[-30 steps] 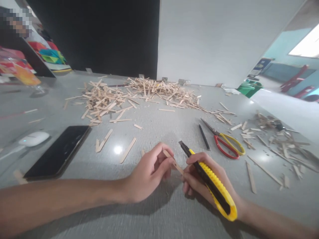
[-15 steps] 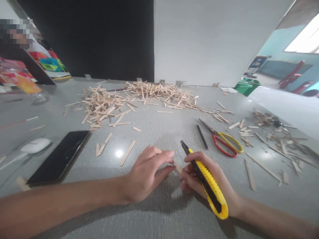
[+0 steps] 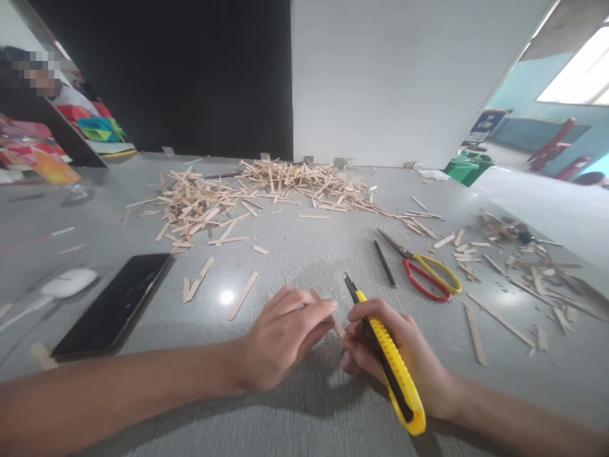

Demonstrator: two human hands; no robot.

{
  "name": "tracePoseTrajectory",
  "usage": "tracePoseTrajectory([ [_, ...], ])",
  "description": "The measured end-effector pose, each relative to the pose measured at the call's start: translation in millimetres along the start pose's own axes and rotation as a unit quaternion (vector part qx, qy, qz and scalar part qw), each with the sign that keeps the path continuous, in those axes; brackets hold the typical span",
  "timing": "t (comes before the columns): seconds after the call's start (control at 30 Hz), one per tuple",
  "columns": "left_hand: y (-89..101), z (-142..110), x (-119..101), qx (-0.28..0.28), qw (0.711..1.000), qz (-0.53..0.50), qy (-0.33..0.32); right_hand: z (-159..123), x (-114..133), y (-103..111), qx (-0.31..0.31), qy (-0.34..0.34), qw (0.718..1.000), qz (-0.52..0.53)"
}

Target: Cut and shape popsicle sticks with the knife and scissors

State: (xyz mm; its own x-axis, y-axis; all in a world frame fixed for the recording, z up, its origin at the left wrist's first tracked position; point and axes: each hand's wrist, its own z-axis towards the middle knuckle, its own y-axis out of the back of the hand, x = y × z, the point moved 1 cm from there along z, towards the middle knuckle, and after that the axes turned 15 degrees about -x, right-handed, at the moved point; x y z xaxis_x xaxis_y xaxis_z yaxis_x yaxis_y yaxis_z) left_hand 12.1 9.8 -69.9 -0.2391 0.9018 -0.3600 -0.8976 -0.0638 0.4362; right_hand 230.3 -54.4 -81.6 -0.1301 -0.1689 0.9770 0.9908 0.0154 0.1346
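Between the fingertips of my left hand (image 3: 285,333) is a thin wooden stick (image 3: 339,327), pinched near its middle. Its lower end meets the fingertips of my right hand (image 3: 390,346). That same right hand is closed around a yellow and black utility knife (image 3: 391,365), whose tip points up and away from me. Ahead of the knife lie a thin black rod (image 3: 384,263) and scissors (image 3: 428,274) with one red and one yellow handle. A loose wooden stick (image 3: 244,295) rests on the table left of my left hand's fingers.
Heaps of wooden sticks (image 3: 304,184) lie along the back, before a black and white panel (image 3: 404,82). More scraps (image 3: 537,266) are scattered at right. A phone (image 3: 114,304), a white computer mouse (image 3: 70,283) and a bottle (image 3: 50,166) stand left. Another person sits at far left.
My left fingers have closed on the wooden stick, and more of it now shows above them. The utility knife has shifted slightly down and left in my right hand.
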Motion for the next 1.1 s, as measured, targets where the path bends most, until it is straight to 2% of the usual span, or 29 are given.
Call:
tracePoseTrajectory([
  [0.27,-1.7,0,2,0.001,1.0,0.002,-0.024,-1,-6,1,0.011,-0.006,1.0,-0.019],
  [0.43,-3.3,0,4,0.028,0.999,-0.002,-0.021,1,-4,-1,0.014,-0.005,1.0,-0.026],
  [0.83,-8.7,-2,9,0.1,0.993,-0.041,0.042,3,-5,-3,0.017,-0.004,1.0,-0.026],
  [1.1,-9.3,-1,10,0.12,0.988,-0.07,0.066,5,-1,-2,0.021,0.019,0.999,-0.043],
])
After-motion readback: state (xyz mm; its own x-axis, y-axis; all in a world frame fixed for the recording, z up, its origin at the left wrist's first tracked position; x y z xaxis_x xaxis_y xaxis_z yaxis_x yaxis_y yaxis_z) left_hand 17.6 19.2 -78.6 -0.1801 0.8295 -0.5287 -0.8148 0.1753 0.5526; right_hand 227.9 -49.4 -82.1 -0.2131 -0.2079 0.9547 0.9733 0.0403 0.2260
